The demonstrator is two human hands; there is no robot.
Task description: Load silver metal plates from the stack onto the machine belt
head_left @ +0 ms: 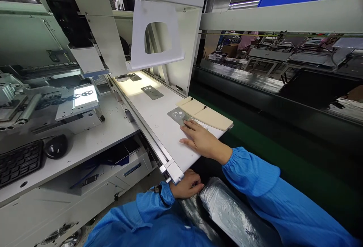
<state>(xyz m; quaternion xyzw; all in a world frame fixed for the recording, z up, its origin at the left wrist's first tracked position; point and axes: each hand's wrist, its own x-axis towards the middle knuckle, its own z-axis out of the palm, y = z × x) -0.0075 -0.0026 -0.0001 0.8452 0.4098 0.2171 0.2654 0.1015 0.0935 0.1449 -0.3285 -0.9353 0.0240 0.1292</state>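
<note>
My right hand (200, 137) lies palm down at the near end of a white conveyor belt (159, 126), fingers stretched out. Its fingertips touch a thin grey rectangular plate (176, 114) with round cutouts, like a phone back panel, and hide its near end. Farther along the belt lie a second grey plate (152, 92) and a third (134, 76). Below the belt's end is my left hand (187, 184), its fingers curled; whatever they hold is hidden. Beside it is a bundle in clear plastic wrap (229, 213).
A beige curved guide (204, 112) with two dark knobs edges the belt's right side. Over the belt hangs a white cover (155, 58) with an opening. At left are a black mouse (56, 146), a keyboard (21, 162) and machine parts. A dark green belt (272, 156) runs at right.
</note>
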